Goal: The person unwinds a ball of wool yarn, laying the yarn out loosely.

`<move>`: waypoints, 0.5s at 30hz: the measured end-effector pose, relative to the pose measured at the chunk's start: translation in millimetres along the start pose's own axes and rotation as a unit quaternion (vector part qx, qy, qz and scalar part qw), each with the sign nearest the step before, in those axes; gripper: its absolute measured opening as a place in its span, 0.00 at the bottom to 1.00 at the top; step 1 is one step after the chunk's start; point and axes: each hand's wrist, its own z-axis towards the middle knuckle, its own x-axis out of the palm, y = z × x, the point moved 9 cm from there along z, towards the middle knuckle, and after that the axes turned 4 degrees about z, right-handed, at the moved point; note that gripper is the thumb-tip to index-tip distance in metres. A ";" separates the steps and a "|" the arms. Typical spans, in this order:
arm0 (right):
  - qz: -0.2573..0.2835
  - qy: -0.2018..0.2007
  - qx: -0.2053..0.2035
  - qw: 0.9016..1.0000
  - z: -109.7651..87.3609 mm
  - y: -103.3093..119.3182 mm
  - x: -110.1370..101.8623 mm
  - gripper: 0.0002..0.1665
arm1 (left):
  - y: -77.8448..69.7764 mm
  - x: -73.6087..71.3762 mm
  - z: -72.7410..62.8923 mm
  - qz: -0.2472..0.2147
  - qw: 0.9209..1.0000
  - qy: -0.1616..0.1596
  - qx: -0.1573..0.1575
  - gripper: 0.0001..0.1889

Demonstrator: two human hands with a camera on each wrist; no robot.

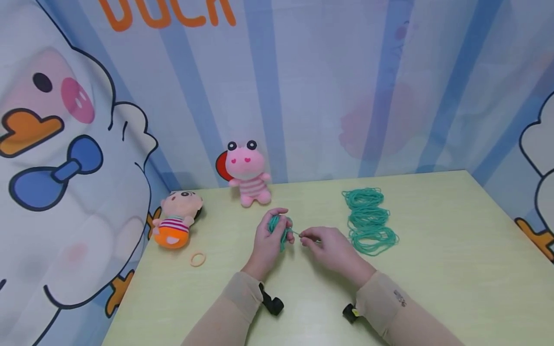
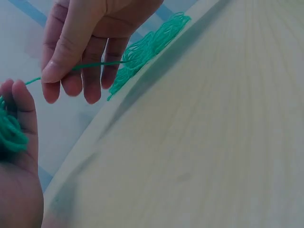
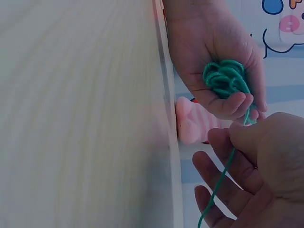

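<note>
My left hand grips a small bundle of green yarn, its loops bulging out between curled fingers and palm. From that bundle a single green strand runs across to my right hand, which pinches it between thumb and forefinger a short way to the right. The other right fingers hang loosely bent, as the left wrist view shows. Beyond the right hand, three looped green yarn hanks lie in a column on the table. Both hands are held above the tabletop.
A pink plush toy sits at the table's back edge. Left of it is a doll with orange shorts, near a peach-coloured ring. A printed duck curtain hangs behind the pale table.
</note>
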 end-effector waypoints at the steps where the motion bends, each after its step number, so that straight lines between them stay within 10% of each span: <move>1: -0.002 -0.005 -0.001 1.000 -0.5 0.4 -1.4 0.13 | 0.2 0.1 0.1 0.000 1.000 0.000 0.000 0.14; 15: 0.021 -0.108 0.016 0.994 -30.4 -29.1 -69.6 0.16 | 3.4 -8.6 0.5 0.008 0.999 -0.045 -0.009 0.11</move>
